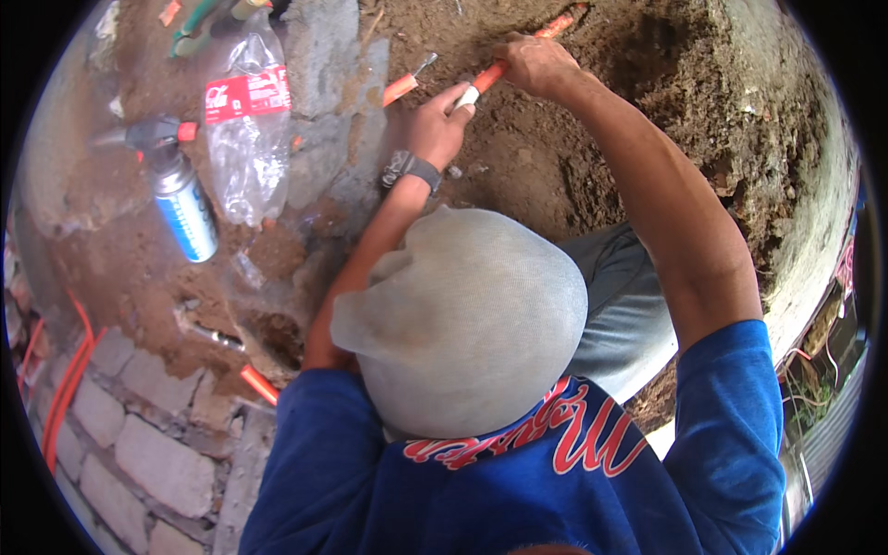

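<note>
Orange plastic pipe [490, 74] lying across the brown dirt [555, 166], both hands clamped on it. Left hand [435, 125] pinches the white fitting [468, 95], right hand [535, 63] grips just beyond.

Dug brown earth [592, 139], pale brick wall [139, 453] at lower left, rough concrete slab [324, 83], daylight

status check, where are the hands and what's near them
Left hand pinching white fitting on orange pipe. Right hand gripping same pipe further along, over dug soil. Blue gas torch and empty plastic bottle lie to the left, apart.
</note>
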The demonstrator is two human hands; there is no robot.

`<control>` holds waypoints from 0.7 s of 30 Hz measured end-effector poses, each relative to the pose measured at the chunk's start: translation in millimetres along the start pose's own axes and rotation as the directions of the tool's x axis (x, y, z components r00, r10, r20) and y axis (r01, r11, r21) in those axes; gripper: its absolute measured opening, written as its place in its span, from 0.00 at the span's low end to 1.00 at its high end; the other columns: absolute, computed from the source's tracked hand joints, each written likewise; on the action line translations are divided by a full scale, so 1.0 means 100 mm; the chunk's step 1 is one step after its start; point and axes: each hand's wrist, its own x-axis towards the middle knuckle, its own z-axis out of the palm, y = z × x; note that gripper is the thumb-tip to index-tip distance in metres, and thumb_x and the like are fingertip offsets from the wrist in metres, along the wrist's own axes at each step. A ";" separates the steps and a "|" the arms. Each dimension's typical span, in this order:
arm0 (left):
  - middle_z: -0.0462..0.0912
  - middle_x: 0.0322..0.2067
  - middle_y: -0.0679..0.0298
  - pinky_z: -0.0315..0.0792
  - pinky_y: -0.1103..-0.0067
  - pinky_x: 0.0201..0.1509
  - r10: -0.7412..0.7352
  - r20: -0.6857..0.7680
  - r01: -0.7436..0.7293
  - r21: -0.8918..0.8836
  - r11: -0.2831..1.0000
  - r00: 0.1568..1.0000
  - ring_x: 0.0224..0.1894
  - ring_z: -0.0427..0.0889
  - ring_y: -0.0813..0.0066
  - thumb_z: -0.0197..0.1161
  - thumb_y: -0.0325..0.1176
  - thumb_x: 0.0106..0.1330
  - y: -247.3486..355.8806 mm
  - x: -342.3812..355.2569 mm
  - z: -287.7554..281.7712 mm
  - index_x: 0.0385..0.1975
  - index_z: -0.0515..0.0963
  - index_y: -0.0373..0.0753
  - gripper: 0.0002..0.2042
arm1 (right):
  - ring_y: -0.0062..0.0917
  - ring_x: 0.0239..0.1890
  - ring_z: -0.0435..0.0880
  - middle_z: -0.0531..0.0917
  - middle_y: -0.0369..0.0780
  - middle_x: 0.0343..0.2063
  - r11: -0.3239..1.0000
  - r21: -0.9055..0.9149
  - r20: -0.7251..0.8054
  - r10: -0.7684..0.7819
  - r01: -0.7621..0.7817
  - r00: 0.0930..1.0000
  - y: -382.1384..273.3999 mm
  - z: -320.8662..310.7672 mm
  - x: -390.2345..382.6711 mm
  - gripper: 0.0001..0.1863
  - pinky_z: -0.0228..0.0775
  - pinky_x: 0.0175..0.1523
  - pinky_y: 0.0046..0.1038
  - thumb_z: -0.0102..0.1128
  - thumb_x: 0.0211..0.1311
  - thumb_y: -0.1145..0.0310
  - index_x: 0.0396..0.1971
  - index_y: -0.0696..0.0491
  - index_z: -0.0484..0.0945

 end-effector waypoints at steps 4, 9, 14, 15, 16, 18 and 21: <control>0.78 0.28 0.71 0.69 0.82 0.22 -0.081 0.023 0.082 -0.063 0.995 0.996 0.21 0.72 0.85 0.65 0.33 0.69 0.07 -0.01 0.03 0.62 0.78 0.42 0.21 | 0.40 0.52 0.84 0.82 0.43 0.46 0.998 0.053 -0.106 -0.018 0.024 0.994 0.06 0.11 0.00 0.15 0.78 0.55 0.43 0.62 0.63 0.61 0.48 0.48 0.81; 0.77 0.29 0.71 0.64 0.83 0.18 -0.306 0.172 0.346 -0.294 0.891 0.936 0.21 0.71 0.85 0.61 0.33 0.72 0.26 -0.07 0.01 0.64 0.76 0.40 0.21 | 0.38 0.56 0.83 0.83 0.41 0.52 1.000 -0.001 -0.001 -0.022 0.022 1.000 0.01 -0.02 -0.03 0.14 0.78 0.59 0.41 0.59 0.68 0.61 0.51 0.45 0.83; 0.78 0.30 0.70 0.64 0.83 0.20 -0.152 0.173 0.179 -0.152 0.972 0.973 0.21 0.71 0.85 0.60 0.34 0.73 0.18 0.00 -0.06 0.63 0.76 0.39 0.20 | 0.38 0.54 0.84 0.84 0.42 0.50 1.000 0.006 -0.034 -0.017 0.017 0.999 -0.02 -0.04 -0.03 0.13 0.78 0.57 0.41 0.59 0.67 0.63 0.49 0.47 0.83; 0.78 0.30 0.70 0.64 0.83 0.20 -0.105 0.147 0.121 -0.104 0.987 0.984 0.21 0.71 0.85 0.60 0.34 0.73 0.14 0.02 -0.06 0.63 0.76 0.39 0.20 | 0.38 0.53 0.85 0.84 0.42 0.50 1.000 0.008 -0.047 -0.021 0.022 0.999 -0.03 -0.04 -0.03 0.12 0.78 0.57 0.41 0.60 0.67 0.64 0.48 0.47 0.84; 0.78 0.30 0.70 0.65 0.83 0.21 -0.055 0.129 0.063 -0.057 0.996 0.990 0.21 0.71 0.85 0.60 0.34 0.73 0.12 0.05 -0.04 0.63 0.76 0.38 0.20 | 0.39 0.53 0.85 0.84 0.43 0.50 1.000 0.006 -0.054 -0.018 0.018 0.998 0.01 0.01 -0.02 0.12 0.78 0.57 0.41 0.59 0.67 0.64 0.47 0.48 0.84; 0.79 0.30 0.70 0.65 0.83 0.22 -0.024 0.111 0.027 -0.027 0.999 0.994 0.21 0.71 0.85 0.59 0.34 0.73 0.09 0.06 -0.01 0.62 0.77 0.38 0.19 | 0.39 0.53 0.85 0.84 0.43 0.49 1.000 0.002 -0.067 -0.012 0.012 0.998 0.06 0.11 0.02 0.11 0.78 0.57 0.41 0.59 0.66 0.64 0.44 0.50 0.84; 0.79 0.30 0.69 0.65 0.83 0.22 -0.076 0.109 0.085 -0.078 0.993 0.991 0.21 0.70 0.85 0.59 0.33 0.73 0.11 0.03 -0.01 0.62 0.77 0.37 0.19 | 0.40 0.53 0.85 0.84 0.44 0.49 0.999 0.028 -0.059 -0.037 0.039 0.998 0.01 0.04 0.00 0.10 0.78 0.56 0.41 0.58 0.66 0.65 0.43 0.51 0.84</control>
